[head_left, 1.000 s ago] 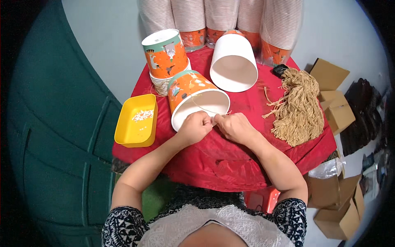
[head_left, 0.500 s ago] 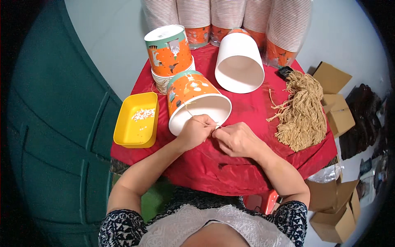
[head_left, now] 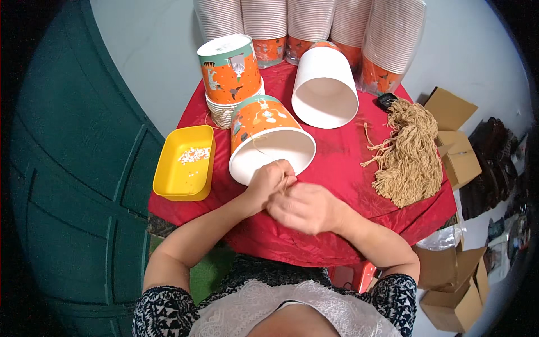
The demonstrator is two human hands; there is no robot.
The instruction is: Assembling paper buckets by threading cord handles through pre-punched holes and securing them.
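An orange and green paper bucket (head_left: 266, 117) lies tilted on its side, its white open mouth toward me. A thin tan cord (head_left: 257, 147) hangs over its upper rim. My left hand (head_left: 268, 182) is at the lower edge of the mouth, closed in a pinch on the cord's end. Right up against its fingertips is my right hand (head_left: 307, 208), curled but smeared by motion, so its grip is unclear. On the left stands a yellow tray (head_left: 163, 174) with small white and orange pieces (head_left: 195, 155) in it.
Behind the bucket, another one (head_left: 229, 67) stands upside down on a stack. A second white-mouthed bucket (head_left: 324, 84) lies further back. Tall wrapped bucket stacks (head_left: 310, 22) line the wall. A bundle of tan cords (head_left: 410, 157) lies right on the red cloth (head_left: 342, 168); cardboard boxes (head_left: 457, 157) stand beyond.
My right hand has moved left and a little toward me, up against the left hand. The cord stretched between the hands is now mostly hidden. My left hand has barely moved.
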